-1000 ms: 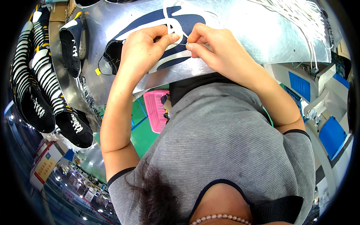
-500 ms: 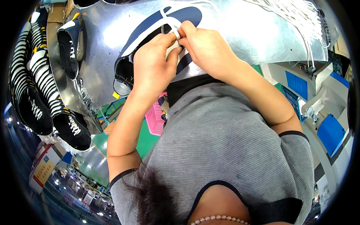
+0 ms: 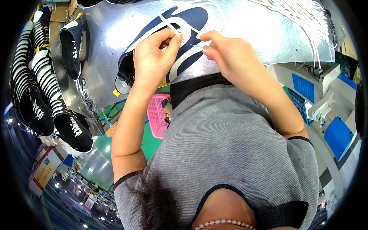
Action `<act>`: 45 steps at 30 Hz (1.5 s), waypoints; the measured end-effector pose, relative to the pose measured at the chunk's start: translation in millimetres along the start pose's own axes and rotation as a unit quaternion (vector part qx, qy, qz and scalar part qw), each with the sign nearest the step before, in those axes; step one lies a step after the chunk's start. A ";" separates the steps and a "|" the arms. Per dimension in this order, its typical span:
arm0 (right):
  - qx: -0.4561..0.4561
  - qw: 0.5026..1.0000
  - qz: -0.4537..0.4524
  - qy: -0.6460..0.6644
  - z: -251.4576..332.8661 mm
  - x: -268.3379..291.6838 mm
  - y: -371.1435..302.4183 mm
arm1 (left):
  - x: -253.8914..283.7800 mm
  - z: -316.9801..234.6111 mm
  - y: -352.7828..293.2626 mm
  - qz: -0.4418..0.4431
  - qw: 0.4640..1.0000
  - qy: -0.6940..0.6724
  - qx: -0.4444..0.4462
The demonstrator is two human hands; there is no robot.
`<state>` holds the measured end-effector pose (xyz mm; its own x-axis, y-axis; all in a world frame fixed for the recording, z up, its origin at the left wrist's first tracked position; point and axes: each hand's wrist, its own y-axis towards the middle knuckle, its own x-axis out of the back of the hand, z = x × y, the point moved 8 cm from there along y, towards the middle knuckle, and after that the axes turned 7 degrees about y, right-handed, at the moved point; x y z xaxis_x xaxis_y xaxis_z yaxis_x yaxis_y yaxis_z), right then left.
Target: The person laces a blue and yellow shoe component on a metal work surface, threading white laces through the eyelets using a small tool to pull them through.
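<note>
shoe (image 3: 188, 17), navy and white, lies on the metal desk (image 3: 111, 34) right in front of me, its toe pointing up and away to the right and its heel near the desk's front edge by my left wrist. a yellow tab (image 3: 116, 92) sticks out at the heel. white lace (image 3: 165, 22) crosses the shoe's throat, and a thin loop of it bends over the desk beyond the toe.

my left hand (image 3: 153, 57) sits over the opening, thumb and index tips brought together on the throat's white edge, with a rounded gap behind them; i can't quite tell from here whether the lace is caught in that pinch too. my right hand (image 3: 234, 55) is just to the right, above the shoe's side, its fingers closed on a thin metal pin (image 3: 196, 45) whose tip points left toward the other hand. the two hands are near each other but apart.

to my left, another shoe (image 3: 69, 46), dark with a yellow tab, stands at the desk's end, and past it are striped shoes (image 3: 40, 76) in long rows. far right on the desk lies a heap of white laces (image 3: 295, 21), some hanging over the edge. below, by my left forearm, a pink basket (image 3: 155, 119) sits over the green floor (image 3: 149, 147).
</note>
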<state>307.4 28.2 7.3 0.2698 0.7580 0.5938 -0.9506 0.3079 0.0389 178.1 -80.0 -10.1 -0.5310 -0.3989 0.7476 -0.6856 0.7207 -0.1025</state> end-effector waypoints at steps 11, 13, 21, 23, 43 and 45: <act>-0.025 0.994 -0.039 0.102 -7.3 7.4 5.7 | 3.8 -4.8 -1.3 0.008 0.995 -0.101 -0.010; -0.016 0.993 -0.043 0.105 -8.9 4.4 6.5 | 5.3 -7.0 -0.3 -0.008 0.997 -0.069 -0.022; 0.019 0.995 -0.048 0.087 -7.6 -1.4 12.3 | 9.5 -12.3 -0.3 -0.046 0.997 -0.017 -0.055; 0.016 0.995 -0.046 0.089 -7.8 -2.8 12.6 | 8.5 -9.7 0.5 -0.051 0.997 -0.016 -0.050; -0.007 0.997 -0.013 -0.082 -6.2 -35.5 36.0 | -10.1 -52.3 -23.0 -0.056 0.960 0.178 -0.210; -0.014 0.998 -0.013 -0.060 -10.2 -38.6 33.5 | -8.5 -46.9 -22.4 -0.060 0.959 0.174 -0.218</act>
<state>266.8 15.1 -22.5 0.2722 0.6752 0.6856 -0.9384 0.3438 0.0340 221.4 -66.2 16.6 -0.2112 -0.3351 0.9182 -0.4183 0.8800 0.2250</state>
